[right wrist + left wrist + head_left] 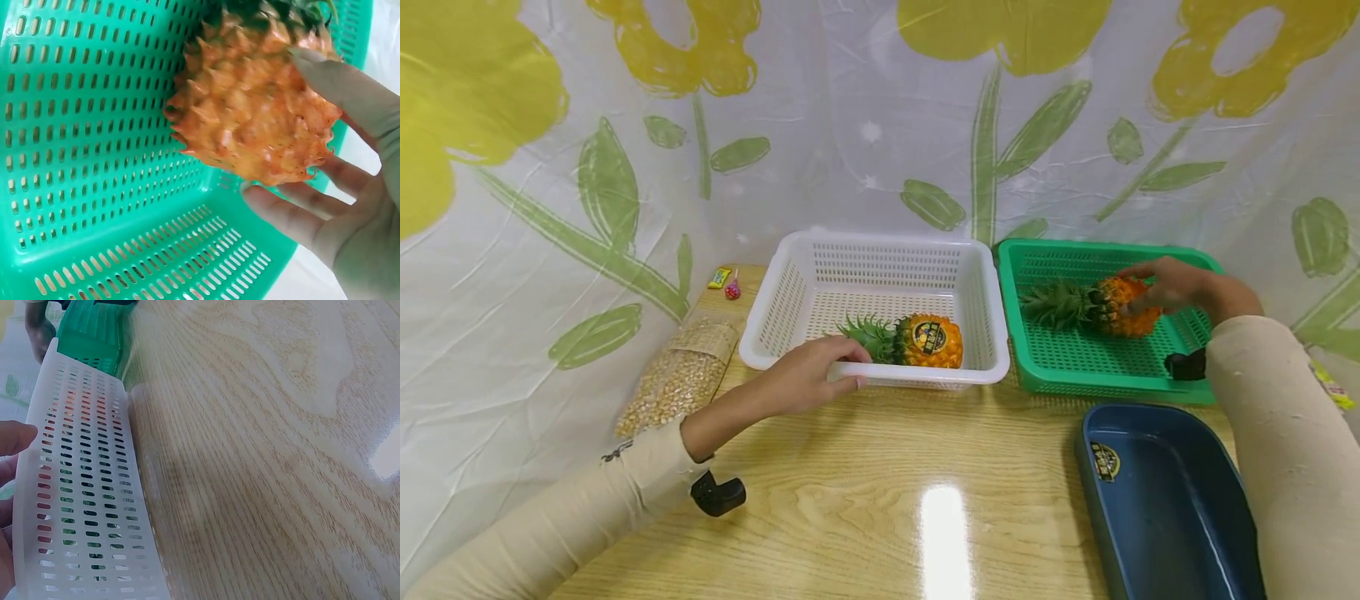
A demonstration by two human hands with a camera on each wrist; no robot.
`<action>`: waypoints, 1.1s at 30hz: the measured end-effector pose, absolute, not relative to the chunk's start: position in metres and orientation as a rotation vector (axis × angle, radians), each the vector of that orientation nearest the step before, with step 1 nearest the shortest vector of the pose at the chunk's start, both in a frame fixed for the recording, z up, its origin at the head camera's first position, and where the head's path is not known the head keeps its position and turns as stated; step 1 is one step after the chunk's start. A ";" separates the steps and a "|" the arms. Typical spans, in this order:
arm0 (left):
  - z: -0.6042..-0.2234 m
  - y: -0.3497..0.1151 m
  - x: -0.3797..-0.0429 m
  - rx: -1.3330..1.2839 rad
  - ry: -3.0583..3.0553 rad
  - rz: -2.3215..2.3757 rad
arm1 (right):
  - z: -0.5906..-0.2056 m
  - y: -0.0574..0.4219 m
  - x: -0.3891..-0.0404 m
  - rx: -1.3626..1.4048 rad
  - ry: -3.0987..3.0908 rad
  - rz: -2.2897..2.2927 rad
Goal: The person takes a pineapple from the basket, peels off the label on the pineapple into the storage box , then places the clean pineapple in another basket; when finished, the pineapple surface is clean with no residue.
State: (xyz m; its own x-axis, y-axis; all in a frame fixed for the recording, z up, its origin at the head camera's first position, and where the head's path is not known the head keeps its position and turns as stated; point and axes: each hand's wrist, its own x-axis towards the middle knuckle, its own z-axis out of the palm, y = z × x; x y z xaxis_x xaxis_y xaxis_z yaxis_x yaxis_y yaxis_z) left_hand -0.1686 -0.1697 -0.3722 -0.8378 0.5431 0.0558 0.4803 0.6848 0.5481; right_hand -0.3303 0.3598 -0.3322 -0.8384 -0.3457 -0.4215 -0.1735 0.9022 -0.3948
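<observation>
My left hand grips the front rim of a white plastic basket. In the left wrist view its thumb lies on the outer side, with the fingers over the inside. A small pineapple with a dark round label lies in that basket, leaves to the left. Over the green basket at the right, my right hand holds a second pineapple by its orange body. The thumb presses one side and the fingers curve round the other. Its leaves point left, and part of the fruit is hidden by the hand.
A dark blue tray with a sticker inside stands at the front right, beneath the right forearm. A bag of corn kernels lies at the left, near a lollipop and a yellow packet. A flowered curtain backs the wooden table.
</observation>
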 end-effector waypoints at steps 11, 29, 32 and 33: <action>-0.373 -0.171 -0.168 0.868 2.785 0.864 | -0.332 0.362 -0.331 -0.335 2.573 -0.517; -0.371 -0.171 -0.167 0.862 2.765 0.887 | -0.330 0.365 -0.323 -0.362 2.615 -0.540; -0.370 -0.171 -0.168 0.852 2.756 0.895 | -0.328 0.365 -0.322 -0.357 2.624 -0.541; -0.370 -0.171 -0.168 0.858 2.757 0.895 | -0.328 0.366 -0.322 -0.352 2.628 -0.541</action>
State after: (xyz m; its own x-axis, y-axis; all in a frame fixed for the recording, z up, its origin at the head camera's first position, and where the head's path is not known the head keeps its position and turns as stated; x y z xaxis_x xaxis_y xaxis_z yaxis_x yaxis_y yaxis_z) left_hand -0.1675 -0.1710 -0.3704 -0.8323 0.5511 0.0597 0.4811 0.6647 0.5715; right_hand -0.3225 0.3657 -0.3282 -0.8742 -0.3256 -0.3602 -0.1567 0.8914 -0.4254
